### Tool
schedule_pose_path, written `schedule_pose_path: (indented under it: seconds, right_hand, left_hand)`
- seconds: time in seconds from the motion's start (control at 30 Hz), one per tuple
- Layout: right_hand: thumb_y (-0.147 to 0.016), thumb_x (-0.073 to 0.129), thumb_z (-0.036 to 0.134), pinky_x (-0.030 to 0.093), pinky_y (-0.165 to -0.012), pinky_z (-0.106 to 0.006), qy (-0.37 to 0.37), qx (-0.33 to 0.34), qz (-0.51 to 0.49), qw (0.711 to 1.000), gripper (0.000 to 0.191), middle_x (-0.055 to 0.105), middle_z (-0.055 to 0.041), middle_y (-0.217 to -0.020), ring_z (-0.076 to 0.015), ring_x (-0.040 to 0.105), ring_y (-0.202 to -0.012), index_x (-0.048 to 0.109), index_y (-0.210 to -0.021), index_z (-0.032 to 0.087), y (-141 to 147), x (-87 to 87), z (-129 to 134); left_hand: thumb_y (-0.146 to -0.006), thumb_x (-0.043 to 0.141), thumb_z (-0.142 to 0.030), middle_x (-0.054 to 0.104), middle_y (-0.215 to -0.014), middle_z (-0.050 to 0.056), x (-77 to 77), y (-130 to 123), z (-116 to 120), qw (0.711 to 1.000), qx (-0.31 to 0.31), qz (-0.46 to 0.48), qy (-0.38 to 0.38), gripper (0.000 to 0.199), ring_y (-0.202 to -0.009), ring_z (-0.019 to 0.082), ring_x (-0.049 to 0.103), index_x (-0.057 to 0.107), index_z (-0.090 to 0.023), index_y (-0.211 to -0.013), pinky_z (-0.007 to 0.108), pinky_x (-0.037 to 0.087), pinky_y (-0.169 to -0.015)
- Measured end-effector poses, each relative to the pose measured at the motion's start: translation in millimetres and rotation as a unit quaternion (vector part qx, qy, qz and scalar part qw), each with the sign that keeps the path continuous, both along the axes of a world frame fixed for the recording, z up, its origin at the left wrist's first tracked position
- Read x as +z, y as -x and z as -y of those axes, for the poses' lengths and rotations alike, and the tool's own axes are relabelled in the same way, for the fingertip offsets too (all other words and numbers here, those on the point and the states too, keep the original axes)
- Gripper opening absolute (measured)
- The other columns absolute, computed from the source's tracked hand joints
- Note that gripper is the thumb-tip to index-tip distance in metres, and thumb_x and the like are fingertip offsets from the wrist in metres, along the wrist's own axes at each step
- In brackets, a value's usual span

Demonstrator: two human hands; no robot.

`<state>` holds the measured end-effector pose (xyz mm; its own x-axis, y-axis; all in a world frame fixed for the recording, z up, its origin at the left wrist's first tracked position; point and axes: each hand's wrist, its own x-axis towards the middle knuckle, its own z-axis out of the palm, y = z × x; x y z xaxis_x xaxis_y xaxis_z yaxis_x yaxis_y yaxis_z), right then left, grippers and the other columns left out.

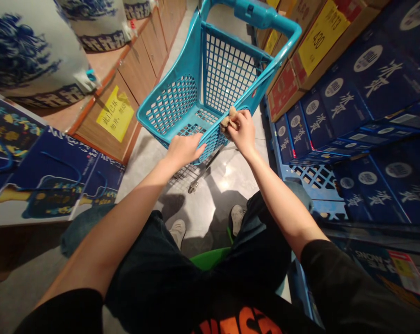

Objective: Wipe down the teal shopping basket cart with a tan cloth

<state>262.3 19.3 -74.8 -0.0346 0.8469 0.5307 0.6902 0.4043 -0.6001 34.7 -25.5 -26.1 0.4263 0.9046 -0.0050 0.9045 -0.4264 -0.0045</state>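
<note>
A blue plastic shopping cart point(171, 97) with lattice walls stands in front of my knees. My left hand point(184, 149) grips its near rim at the front corner, with the thumb apart on the outer side. Bunched in my right hand point(242, 132) is a crumpled brown cloth point(229, 119), pressed against the cart's right-hand rim. The fingertips of my right hand are partly hidden by the cloth. Inside the basket, the lattice floor shows through.
Stacked blue boxes point(380, 76) and cartons point(289, 88) line the right side on blue pallets point(321, 185). White-and-blue jars point(29, 51) stand on a wooden cabinet point(133, 88) at left, by printed gift bags point(53, 181). A green seat point(210, 259) is under me.
</note>
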Motion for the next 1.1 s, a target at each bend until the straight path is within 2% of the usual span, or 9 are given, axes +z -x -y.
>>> schedule_pose_path:
  seconds: [0.07,0.2,0.27,0.47,0.63,0.73,0.9,0.97,1.1]
  right_hand:
    - [-0.097,0.057,0.017,0.062,-0.103,-0.05,0.006,-0.002,0.0,1.0,0.01,0.062,-0.0116,-0.121,-0.0268,0.067,-0.114,0.063,-0.104,0.022,4.6,-1.3,4.1]
    - [-0.095,0.063,0.019,0.062,-0.097,-0.04,0.02,0.071,0.084,0.994,0.012,0.061,-0.0114,-0.127,-0.0242,0.068,-0.109,0.062,-0.106,0.023,25.3,2.2,31.5]
    - [-0.095,0.064,0.02,0.062,-0.096,-0.038,0.02,0.093,0.114,0.989,0.014,0.061,-0.011,-0.13,-0.0235,0.068,-0.109,0.062,-0.108,0.023,27.2,3.9,36.5]
    - [-0.1,0.056,0.02,0.063,-0.096,-0.04,-0.004,0.049,0.107,0.993,0.017,0.06,-0.0107,-0.126,-0.0245,0.065,-0.114,0.061,-0.116,0.023,15.5,-0.4,24.8]
    - [-0.101,0.06,0.023,0.063,-0.094,-0.038,0.0,0.092,0.165,0.982,0.014,0.06,-0.0112,-0.128,-0.0245,0.065,-0.113,0.061,-0.115,0.023,32.3,2.8,44.7]
    - [-0.102,0.059,0.024,0.063,-0.096,-0.038,-0.002,0.107,0.162,0.981,0.015,0.06,-0.0111,-0.13,-0.0251,0.065,-0.116,0.061,-0.117,0.023,27.0,4.1,39.8]
    - [-0.102,0.052,0.02,0.061,-0.103,-0.046,0.022,0.031,0.106,0.994,0.022,0.057,-0.012,-0.132,-0.0271,0.063,-0.121,0.06,-0.123,0.022,7.0,0.1,14.5]
    - [-0.101,0.053,0.02,0.061,-0.103,-0.046,0.031,0.028,0.111,0.993,0.023,0.056,-0.0124,-0.132,-0.0274,0.063,-0.122,0.06,-0.122,0.022,12.7,-0.3,19.4]
    - [-0.1,0.059,0.021,0.061,-0.101,-0.041,0.038,0.086,0.159,0.983,0.019,0.057,-0.0123,-0.132,-0.0264,0.063,-0.12,0.061,-0.119,0.022,32.6,3.1,41.8]
  left_hand:
    - [-0.109,0.045,-0.041,0.08,-0.118,0.021,-0.4,-1.3,1.4,1.0,-0.001,0.001,0.002,0.045,-0.111,0.04,0.078,0.067,-0.012,-0.137,0.042,0.053,-0.086]
    - [-0.109,0.045,-0.039,0.08,-0.121,0.021,-1.0,-2.3,1.3,1.0,-0.002,0.0,0.007,0.043,-0.113,0.041,0.077,0.067,-0.012,-0.135,0.042,0.054,-0.087]
    - [-0.109,0.046,-0.039,0.08,-0.122,0.021,-0.2,-2.5,1.0,1.0,0.0,0.0,0.007,0.043,-0.114,0.041,0.077,0.066,-0.013,-0.136,0.042,0.054,-0.087]
    - [-0.109,0.044,-0.038,0.079,-0.121,0.021,2.7,-4.7,2.4,1.0,0.0,-0.004,0.01,0.044,-0.113,0.04,0.077,0.064,-0.012,-0.137,0.043,0.054,-0.087]
    - [-0.105,0.047,-0.036,0.079,-0.121,0.021,1.5,-4.2,1.1,1.0,-0.003,-0.008,0.02,0.042,-0.113,0.041,0.077,0.063,-0.011,-0.136,0.043,0.053,-0.089]
    - [-0.106,0.045,-0.035,0.079,-0.122,0.022,1.7,-4.2,0.9,1.0,-0.001,-0.007,0.02,0.043,-0.114,0.041,0.076,0.063,-0.011,-0.137,0.044,0.053,-0.089]
    - [-0.108,0.042,-0.037,0.078,-0.122,0.023,3.2,-6.0,2.9,1.0,-0.004,-0.003,0.017,0.045,-0.115,0.041,0.076,0.063,-0.01,-0.138,0.044,0.054,-0.089]
    - [-0.108,0.041,-0.037,0.078,-0.122,0.022,3.1,-6.0,3.0,1.0,-0.002,-0.005,0.018,0.045,-0.115,0.041,0.076,0.063,-0.01,-0.138,0.044,0.054,-0.089]
    - [-0.106,0.044,-0.035,0.078,-0.123,0.022,2.4,-4.7,1.6,1.0,-0.003,-0.013,0.023,0.045,-0.115,0.043,0.076,0.062,-0.01,-0.139,0.046,0.054,-0.089]
